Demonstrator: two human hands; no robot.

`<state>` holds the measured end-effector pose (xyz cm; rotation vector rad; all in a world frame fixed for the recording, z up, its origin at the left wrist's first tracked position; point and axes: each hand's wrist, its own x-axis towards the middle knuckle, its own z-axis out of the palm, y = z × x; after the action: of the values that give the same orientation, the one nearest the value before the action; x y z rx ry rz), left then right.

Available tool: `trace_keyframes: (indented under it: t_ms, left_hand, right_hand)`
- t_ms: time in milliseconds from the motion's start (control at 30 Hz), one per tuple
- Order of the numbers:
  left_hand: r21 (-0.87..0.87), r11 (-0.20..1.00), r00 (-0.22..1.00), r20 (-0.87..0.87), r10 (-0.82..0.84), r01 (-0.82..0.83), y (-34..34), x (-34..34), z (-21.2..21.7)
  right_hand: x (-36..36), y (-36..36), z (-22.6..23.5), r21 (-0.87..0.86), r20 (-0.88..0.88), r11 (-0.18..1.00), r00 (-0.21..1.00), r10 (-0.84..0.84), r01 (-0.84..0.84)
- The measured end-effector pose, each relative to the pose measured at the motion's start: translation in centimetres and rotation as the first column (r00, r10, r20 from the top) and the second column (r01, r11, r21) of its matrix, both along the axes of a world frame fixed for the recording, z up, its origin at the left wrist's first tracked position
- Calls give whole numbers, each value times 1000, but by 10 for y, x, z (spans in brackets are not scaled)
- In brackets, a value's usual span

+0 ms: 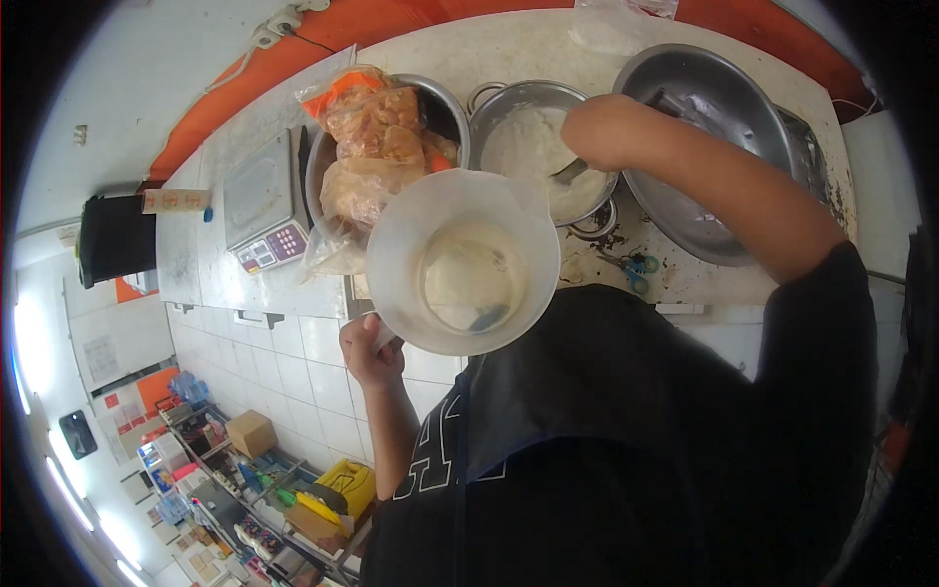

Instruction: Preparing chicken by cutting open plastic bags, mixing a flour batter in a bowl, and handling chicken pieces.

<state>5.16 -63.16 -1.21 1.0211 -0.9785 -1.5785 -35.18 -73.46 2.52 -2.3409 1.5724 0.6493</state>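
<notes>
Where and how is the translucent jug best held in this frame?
The translucent jug is probably best gripped by its handle, approached from the person's left. The handle juts out at the picture's lower left, roughly opposite the spout, leaving the wide mouth unobstructed. The left hand is gripping it there.

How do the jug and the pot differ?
The jug is cloudy white and lets light through; the pot is grey metal. The left hand holds the jug up, while the pot stands on the table. Both are round and open-topped.
</notes>
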Motion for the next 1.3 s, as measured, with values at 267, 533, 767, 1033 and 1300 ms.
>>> trace_keyframes:
  t_ms: [267, 533, 767, 1033, 1300]
  left_hand:
    - [-150, 964, 953, 174, 247, -222, -5, 10, -48]
    - [-225, 894, 872, 224, 434, -387, -11, 20, -74]
    - [-235, 972, 967, 250, 49, 11, -21, 58, -89]
    - [2, 999, 998, 34, 53, -53, -24, 52, -77]
    - [-605, 788, 830, 377, 412, -116, -15, 47, -106]
  right_hand:
    - [-6, -23, -35, -133, 170, 986, 982, -78, 102]
    - [9, 1, -5, 180, 45, 981, 995, -88, 78]
    - [-4, -25, -20, -117, 24, 989, 996, -84, 86]
    - [24, -1, 17, 190, -63, 976, 993, -100, 111]
    - [1, -21, -4, -61, -79, 992, 991, -112, 107]
